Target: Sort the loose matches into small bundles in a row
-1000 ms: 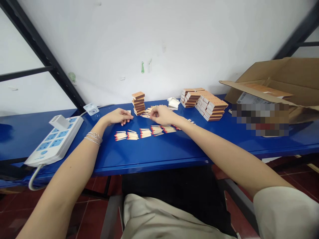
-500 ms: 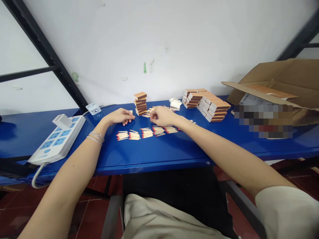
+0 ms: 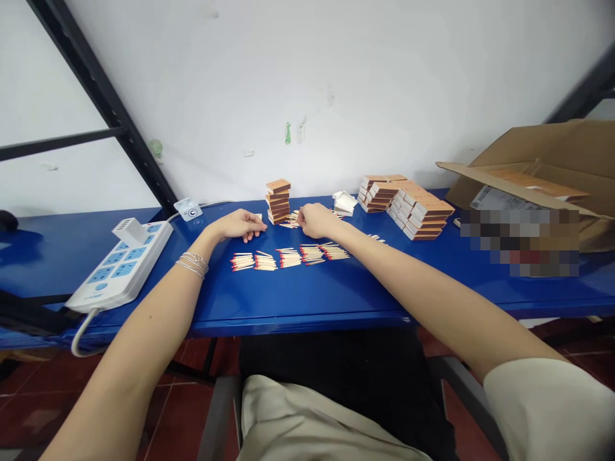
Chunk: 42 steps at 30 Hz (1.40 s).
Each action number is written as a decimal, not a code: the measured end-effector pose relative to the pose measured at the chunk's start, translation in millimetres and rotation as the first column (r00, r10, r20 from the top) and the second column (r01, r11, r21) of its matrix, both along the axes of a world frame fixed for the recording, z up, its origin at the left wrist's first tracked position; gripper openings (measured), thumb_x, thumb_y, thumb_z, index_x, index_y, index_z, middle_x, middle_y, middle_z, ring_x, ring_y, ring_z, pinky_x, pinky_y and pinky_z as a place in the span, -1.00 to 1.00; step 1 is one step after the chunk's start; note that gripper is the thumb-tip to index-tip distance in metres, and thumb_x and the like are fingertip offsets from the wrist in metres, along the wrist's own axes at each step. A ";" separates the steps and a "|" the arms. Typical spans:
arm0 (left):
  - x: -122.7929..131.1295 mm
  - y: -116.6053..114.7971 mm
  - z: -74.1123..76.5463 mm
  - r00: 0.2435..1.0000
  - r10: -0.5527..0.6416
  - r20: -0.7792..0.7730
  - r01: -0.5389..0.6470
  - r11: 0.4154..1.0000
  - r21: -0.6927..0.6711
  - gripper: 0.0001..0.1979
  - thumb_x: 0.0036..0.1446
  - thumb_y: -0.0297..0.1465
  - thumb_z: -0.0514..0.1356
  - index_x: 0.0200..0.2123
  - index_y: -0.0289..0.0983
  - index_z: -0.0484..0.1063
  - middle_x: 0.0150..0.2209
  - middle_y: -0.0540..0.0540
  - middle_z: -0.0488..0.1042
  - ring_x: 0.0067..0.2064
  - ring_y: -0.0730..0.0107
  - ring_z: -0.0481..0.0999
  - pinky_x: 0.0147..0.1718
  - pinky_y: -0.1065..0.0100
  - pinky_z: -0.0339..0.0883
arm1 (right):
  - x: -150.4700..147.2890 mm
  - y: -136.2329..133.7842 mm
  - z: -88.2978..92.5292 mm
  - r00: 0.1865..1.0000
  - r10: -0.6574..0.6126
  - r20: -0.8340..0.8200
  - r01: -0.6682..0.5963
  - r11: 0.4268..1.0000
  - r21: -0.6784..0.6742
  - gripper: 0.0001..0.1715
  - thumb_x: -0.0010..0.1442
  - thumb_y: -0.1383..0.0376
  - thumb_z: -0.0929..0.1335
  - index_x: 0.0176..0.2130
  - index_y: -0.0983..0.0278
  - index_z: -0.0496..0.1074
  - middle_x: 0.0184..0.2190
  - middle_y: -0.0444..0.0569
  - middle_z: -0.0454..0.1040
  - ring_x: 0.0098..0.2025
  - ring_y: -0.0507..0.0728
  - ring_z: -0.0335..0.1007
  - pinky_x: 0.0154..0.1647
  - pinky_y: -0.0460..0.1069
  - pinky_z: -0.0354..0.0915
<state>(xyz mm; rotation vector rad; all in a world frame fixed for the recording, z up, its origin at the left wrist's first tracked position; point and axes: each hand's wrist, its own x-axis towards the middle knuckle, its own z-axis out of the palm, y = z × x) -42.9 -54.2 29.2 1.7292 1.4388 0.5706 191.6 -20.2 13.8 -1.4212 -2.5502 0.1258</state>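
Note:
Several small bundles of red-tipped matches [image 3: 288,257] lie in a row on the blue table [image 3: 307,294]. Behind them is a loose heap of matches [image 3: 291,219] beside a short stack of orange matchboxes [image 3: 278,200]. My right hand [image 3: 314,221] rests at the heap with its fingers curled in a pinch; what it holds is hidden. My left hand [image 3: 239,225] lies palm down on the table just left of the heap, fingers curled over a small white thing I cannot make out. Bracelets [image 3: 192,264] circle my left wrist.
Larger stacks of matchboxes [image 3: 408,205] stand at the right, with white inner trays [image 3: 344,201] beside them. An open cardboard box [image 3: 533,186] fills the far right. A white-and-blue power strip [image 3: 120,266] lies at the left. A black metal frame [image 3: 110,109] leans against the wall.
My right hand has moved slightly back toward the loose heap. My left hand has stayed put. The camera has shifted a little left.

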 end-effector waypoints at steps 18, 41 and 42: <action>-0.1 0.6 -1.0 1.000 0.001 0.006 -0.001 1.000 0.004 -0.81 0.00 -0.34 0.36 -0.51 -0.34 0.50 -0.63 -0.02 0.39 -0.64 0.56 0.30 -0.62 0.44 0.24 | 1.3 -16.5 8.1 0.997 0.001 0.081 -0.007 0.997 0.082 -0.71 0.12 0.42 0.28 -0.17 0.41 0.50 -0.08 0.31 0.53 -0.10 0.32 0.47 -0.18 0.04 0.31; -2.3 2.6 -3.5 1.000 -0.010 -0.009 0.010 1.000 0.013 -0.83 -0.05 -0.34 0.37 -0.49 -0.33 0.52 -0.55 -0.04 0.44 -0.60 0.55 0.32 -0.62 0.44 0.24 | -24.2 -12.9 16.7 0.978 0.121 -0.167 -0.129 0.991 -0.037 -0.79 -0.02 0.44 0.34 -0.34 0.30 0.54 -0.29 0.06 0.60 -0.32 0.12 0.45 -0.36 -0.07 0.22; -2.7 3.2 -4.1 1.000 -0.011 -0.005 0.011 1.000 0.012 -0.83 -0.04 -0.34 0.37 -0.48 -0.33 0.52 -0.55 -0.04 0.44 -0.60 0.55 0.32 -0.62 0.44 0.23 | -21.1 -8.8 15.1 0.980 0.082 -0.180 -0.090 0.995 -0.041 -0.78 -0.03 0.44 0.34 -0.34 0.29 0.55 -0.28 0.06 0.60 -0.31 0.13 0.46 -0.35 -0.07 0.23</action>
